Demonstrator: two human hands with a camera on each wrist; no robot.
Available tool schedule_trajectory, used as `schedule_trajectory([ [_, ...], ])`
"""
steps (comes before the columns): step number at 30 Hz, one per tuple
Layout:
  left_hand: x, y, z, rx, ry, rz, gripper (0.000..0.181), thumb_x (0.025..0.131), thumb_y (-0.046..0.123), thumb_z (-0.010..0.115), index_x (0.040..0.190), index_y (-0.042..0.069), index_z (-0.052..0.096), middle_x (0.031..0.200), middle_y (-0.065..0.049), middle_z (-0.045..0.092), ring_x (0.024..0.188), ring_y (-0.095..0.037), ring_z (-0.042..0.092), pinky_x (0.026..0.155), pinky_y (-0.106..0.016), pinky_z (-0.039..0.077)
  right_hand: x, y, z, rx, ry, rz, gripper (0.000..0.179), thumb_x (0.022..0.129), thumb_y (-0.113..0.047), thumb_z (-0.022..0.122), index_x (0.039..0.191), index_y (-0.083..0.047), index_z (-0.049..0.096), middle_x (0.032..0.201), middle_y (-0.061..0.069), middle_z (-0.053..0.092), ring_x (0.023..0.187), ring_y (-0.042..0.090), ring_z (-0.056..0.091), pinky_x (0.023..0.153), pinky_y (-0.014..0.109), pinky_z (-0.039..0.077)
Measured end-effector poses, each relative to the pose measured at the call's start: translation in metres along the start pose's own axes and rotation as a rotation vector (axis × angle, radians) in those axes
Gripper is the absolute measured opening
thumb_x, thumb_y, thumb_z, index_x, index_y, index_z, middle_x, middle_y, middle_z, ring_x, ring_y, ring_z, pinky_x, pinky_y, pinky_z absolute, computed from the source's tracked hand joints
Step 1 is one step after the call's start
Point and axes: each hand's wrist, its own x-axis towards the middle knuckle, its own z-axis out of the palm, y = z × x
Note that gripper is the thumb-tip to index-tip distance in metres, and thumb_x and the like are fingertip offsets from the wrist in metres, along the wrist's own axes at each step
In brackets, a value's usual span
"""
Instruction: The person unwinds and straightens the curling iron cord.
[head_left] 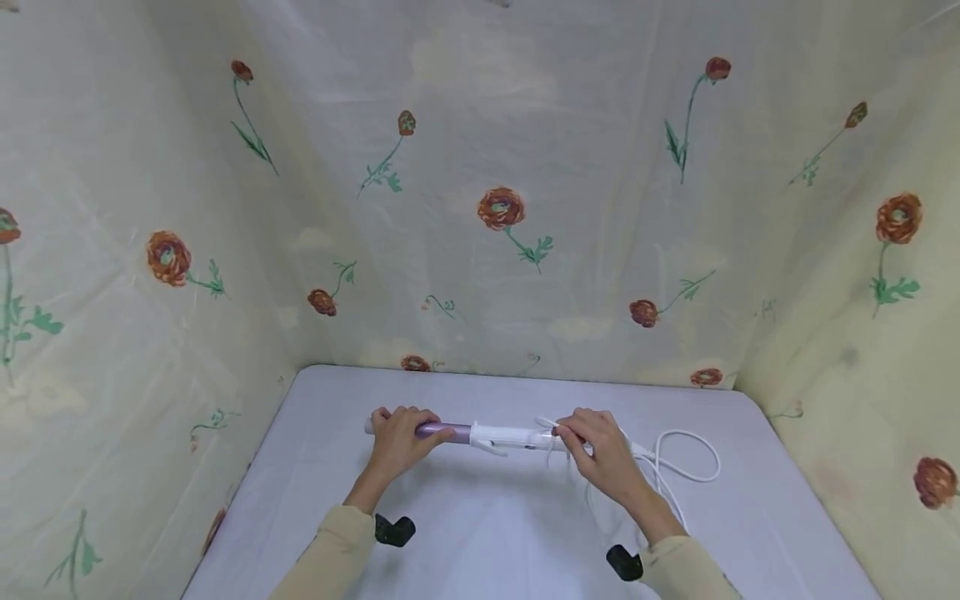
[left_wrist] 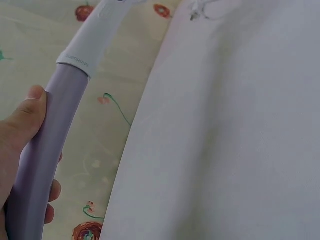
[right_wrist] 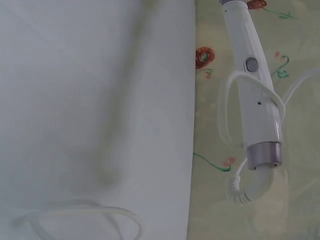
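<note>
A curling iron (head_left: 502,437) with a purple barrel and white handle is held level above the table, its shadow below. My left hand (head_left: 401,437) grips the purple barrel (left_wrist: 55,115), thumb along one side and fingertips showing on the other. At the handle end, my right hand (head_left: 606,457) pinches the white cord (head_left: 701,479). In the right wrist view the handle (right_wrist: 262,117) shows a grey button (right_wrist: 251,64) and a purple end ring (right_wrist: 264,154). There the cord loops across the handle, and the right hand is outside that view.
A white table (head_left: 480,533) with rounded far corners lies below. Flower-printed cloth (head_left: 480,275) hangs behind it and on both sides. More of the cord lies in loose loops to the right of the right hand. Black wrist pieces (head_left: 395,530) sit at both sleeves.
</note>
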Motion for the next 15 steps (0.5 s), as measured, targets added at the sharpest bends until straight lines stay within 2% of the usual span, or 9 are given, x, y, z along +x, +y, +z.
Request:
schedule_trajectory([
  [5,-0.001,0.0,-0.004,-0.035,-0.048,0.014,0.039,0.076,0.058,0.068,0.095,0.024,0.072,0.087,0.005,0.068,0.081,-0.013,0.052,0.093,-0.052,0.02,0.007,0.016,-0.004,0.049,0.01,0.046,0.014,0.083,0.001,0.066,0.089,-0.012,0.068,0.073,-0.005,0.059,0.067,0.0,0.042,0.07,0.027,0.032],
  [8,-0.002,-0.003,-0.005,-0.052,-0.081,0.039,0.037,0.077,0.058,0.068,0.095,0.026,0.071,0.088,0.007,0.069,0.082,-0.011,0.051,0.092,-0.049,0.02,0.008,0.029,-0.004,0.105,-0.002,0.073,0.016,0.084,0.004,0.064,0.089,-0.01,0.068,0.073,-0.001,0.06,0.066,0.0,0.042,0.066,0.027,0.033],
  [12,-0.003,-0.008,-0.006,-0.101,-0.104,0.09,0.032,0.078,0.055,0.068,0.095,0.027,0.071,0.091,0.01,0.07,0.082,-0.009,0.052,0.087,-0.045,0.02,0.003,0.042,-0.002,0.162,-0.058,0.127,0.013,0.088,0.002,0.06,0.091,-0.007,0.069,0.078,0.006,0.065,0.068,0.003,0.048,0.065,0.027,0.041],
  [15,-0.002,-0.01,-0.007,-0.16,-0.125,0.087,0.032,0.079,0.054,0.067,0.096,0.027,0.07,0.094,0.01,0.071,0.084,-0.009,0.053,0.087,-0.044,0.018,-0.006,0.048,0.002,0.166,-0.091,0.195,0.012,0.09,-0.001,0.058,0.093,-0.007,0.068,0.084,0.005,0.067,0.075,0.005,0.056,0.067,0.026,0.048],
])
